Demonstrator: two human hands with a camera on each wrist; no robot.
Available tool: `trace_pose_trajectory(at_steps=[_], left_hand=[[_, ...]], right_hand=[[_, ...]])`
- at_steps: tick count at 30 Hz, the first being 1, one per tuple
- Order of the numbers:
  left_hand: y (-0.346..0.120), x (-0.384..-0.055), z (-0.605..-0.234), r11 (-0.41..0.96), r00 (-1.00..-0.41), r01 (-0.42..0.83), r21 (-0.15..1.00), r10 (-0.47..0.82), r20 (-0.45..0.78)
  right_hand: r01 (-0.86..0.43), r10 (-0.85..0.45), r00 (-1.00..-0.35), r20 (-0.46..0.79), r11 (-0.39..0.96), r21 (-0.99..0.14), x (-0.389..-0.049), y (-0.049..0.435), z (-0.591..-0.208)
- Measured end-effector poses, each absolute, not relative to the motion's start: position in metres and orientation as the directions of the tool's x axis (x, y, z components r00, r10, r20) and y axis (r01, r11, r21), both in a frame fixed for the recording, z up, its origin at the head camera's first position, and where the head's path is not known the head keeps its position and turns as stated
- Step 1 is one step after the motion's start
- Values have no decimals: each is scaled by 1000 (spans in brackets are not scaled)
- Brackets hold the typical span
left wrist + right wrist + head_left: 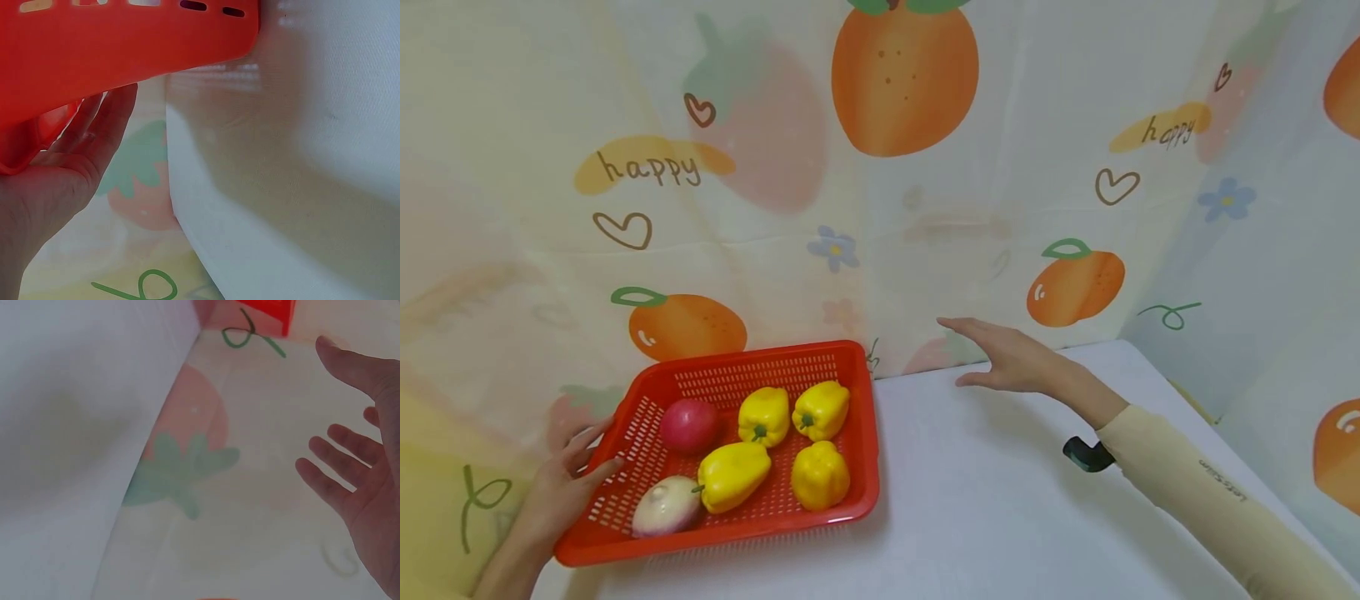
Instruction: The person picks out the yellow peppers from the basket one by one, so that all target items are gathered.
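My left hand grips the left rim of a red plastic basket, its thumb over the top and its fingers at the outer side. In the left wrist view, the fingers reach under the rim, and the basket casts a shadow on the table below. Several yellow bell peppers lie in the basket with a round pinkish-red item and a white, purple-based bulb. My right hand hovers over the table to the right of the basket, fingers spread and thumb apart, holding nothing.
A white table stands against a wall sheet printed with fruit, hearts and the word "happy". The sheet continues along the right side. A black curved piece sticks out beneath the right wrist.
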State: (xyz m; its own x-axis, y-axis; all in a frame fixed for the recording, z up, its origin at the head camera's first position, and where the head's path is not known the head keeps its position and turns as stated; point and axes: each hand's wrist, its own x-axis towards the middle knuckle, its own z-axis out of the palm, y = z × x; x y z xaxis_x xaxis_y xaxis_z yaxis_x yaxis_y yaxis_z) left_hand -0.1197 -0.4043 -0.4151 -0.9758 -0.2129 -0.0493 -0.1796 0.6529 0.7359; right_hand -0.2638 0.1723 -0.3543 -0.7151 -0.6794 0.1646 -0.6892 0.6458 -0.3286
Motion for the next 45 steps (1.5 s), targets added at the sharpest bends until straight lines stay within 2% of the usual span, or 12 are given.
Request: trace_pose_trajectory(at_steps=[5,13,23,45], left_hand=[[-406,-120,-416,633,-978,-169,755,-204,-47],[-407,-119,-416,617,-973,-200,761,-213,-83],[-408,-120,-418,623,-974,-203,755,-207,-92],[-409,-119,-419,602,-973,-206,771,-207,-98]], right_hand=[[-681,-678,-720,150,650,-338,-264,164,-355],[-736,-724,-665,184,593,-326,-262,145,-354],[-731,-730,-665,157,593,-338,-259,121,-351],[-797,-792,-581,187,507,-327,-254,71,-359]])
